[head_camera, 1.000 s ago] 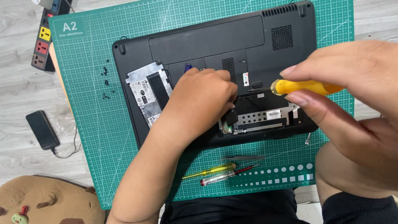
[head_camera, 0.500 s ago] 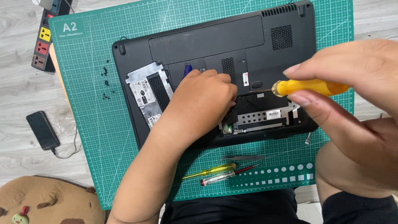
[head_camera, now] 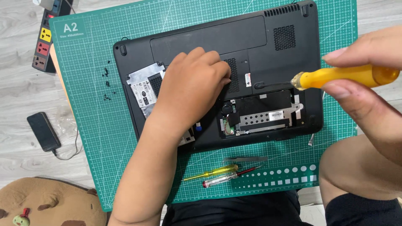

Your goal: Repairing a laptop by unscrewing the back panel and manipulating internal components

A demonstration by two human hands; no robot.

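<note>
An upturned black laptop [head_camera: 259,46] lies on a green cutting mat [head_camera: 96,125], its bottom covers off and a silver drive [head_camera: 144,86] and a metal bay [head_camera: 261,117] exposed. My left hand [head_camera: 192,83] rests fingers-down on the middle of the laptop's underside, holding nothing that I can see. My right hand [head_camera: 364,88] grips a yellow-handled screwdriver [head_camera: 335,77], whose dark shaft points left and ends on the laptop near a small white label.
Two small screwdrivers [head_camera: 220,175] and grey tweezers [head_camera: 245,159] lie on the mat below the laptop. Several tiny black screws [head_camera: 106,83] sit left of it. A power strip [head_camera: 44,39], a black phone [head_camera: 44,130] with cable and a brown plush [head_camera: 50,201] lie on the floor.
My right hand with the screwdriver has shifted slightly right and lifted. My left hand stays on the laptop in about the same place.
</note>
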